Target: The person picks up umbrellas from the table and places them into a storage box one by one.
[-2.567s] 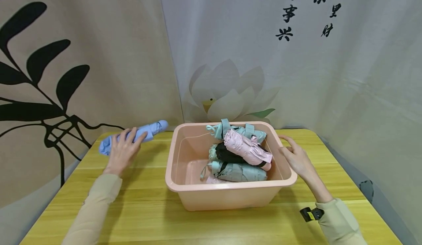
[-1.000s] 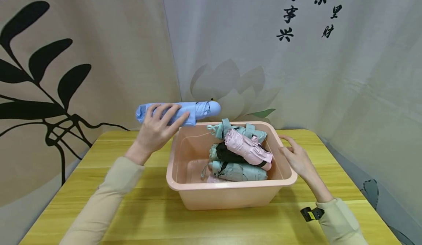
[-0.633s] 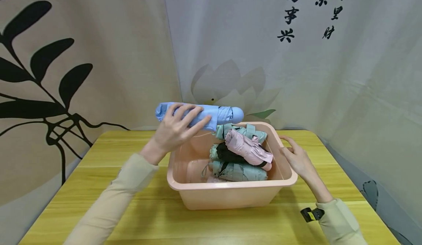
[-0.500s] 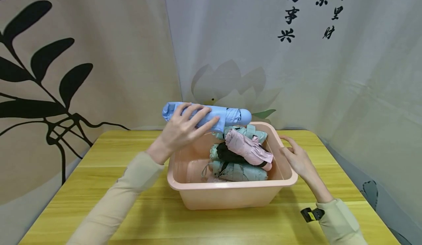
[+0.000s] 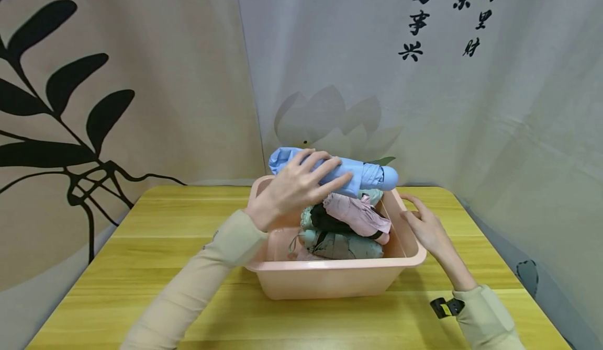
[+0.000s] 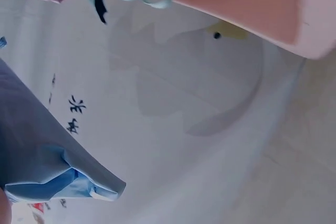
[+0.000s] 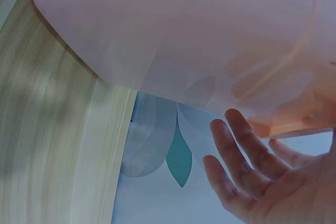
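My left hand (image 5: 301,185) grips a folded blue umbrella (image 5: 372,176) from above, holding it over the back of a pink plastic basin (image 5: 330,266). In the left wrist view the blue umbrella's fabric end (image 6: 52,156) shows at lower left. Inside the basin lie a folded pink umbrella (image 5: 355,214), a black one (image 5: 327,222) and a grey-green one (image 5: 346,244) in front. Behind them a pale teal umbrella (image 5: 374,195) is mostly hidden. My right hand (image 5: 426,229) touches the basin's right rim; in the right wrist view its fingers (image 7: 247,156) are loosely extended beside the outer wall.
The basin stands on a yellow wood-grain table (image 5: 198,266). A printed curtain (image 5: 188,78) hangs close behind the table's far edge. A black strap mount (image 5: 446,307) sits at the right sleeve cuff.
My left hand has lifted the blue umbrella off the table's left side, carried it rightward and brought it over the basin. The right hand has stayed at the rim.
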Demonstrator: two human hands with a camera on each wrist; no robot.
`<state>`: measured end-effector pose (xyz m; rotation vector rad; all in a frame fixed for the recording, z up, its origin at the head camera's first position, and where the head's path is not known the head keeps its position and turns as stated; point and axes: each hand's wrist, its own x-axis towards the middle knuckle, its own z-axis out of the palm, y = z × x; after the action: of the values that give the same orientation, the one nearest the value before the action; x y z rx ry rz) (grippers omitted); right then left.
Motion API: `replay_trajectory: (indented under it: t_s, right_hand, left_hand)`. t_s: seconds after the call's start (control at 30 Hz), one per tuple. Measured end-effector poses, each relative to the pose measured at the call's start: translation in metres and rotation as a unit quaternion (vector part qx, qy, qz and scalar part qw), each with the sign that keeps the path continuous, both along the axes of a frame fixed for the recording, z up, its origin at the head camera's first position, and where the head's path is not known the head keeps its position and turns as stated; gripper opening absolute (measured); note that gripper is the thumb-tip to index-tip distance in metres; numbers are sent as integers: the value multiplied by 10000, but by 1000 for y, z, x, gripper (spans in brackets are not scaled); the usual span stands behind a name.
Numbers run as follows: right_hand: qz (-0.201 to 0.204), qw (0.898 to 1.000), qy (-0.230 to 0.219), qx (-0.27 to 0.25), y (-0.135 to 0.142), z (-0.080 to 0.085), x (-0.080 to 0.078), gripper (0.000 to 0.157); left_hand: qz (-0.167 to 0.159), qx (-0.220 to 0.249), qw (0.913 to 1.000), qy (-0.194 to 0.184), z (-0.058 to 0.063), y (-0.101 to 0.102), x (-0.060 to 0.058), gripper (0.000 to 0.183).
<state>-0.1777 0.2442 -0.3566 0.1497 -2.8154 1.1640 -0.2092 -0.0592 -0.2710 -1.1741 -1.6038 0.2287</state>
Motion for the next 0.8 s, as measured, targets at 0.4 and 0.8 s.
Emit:
replay_trajectory:
  t_s: [0.4,0.8]
  right_hand:
    - [-6,9999,-140,-51,-1,0,1,56]
    - [-29,10000,72,19,1,-2,-1,53]
  left_hand:
    - [133,-444,9987,-200,-11,25,0,31]
    - [547,-1050,9895,-825,-20,30,-1,28]
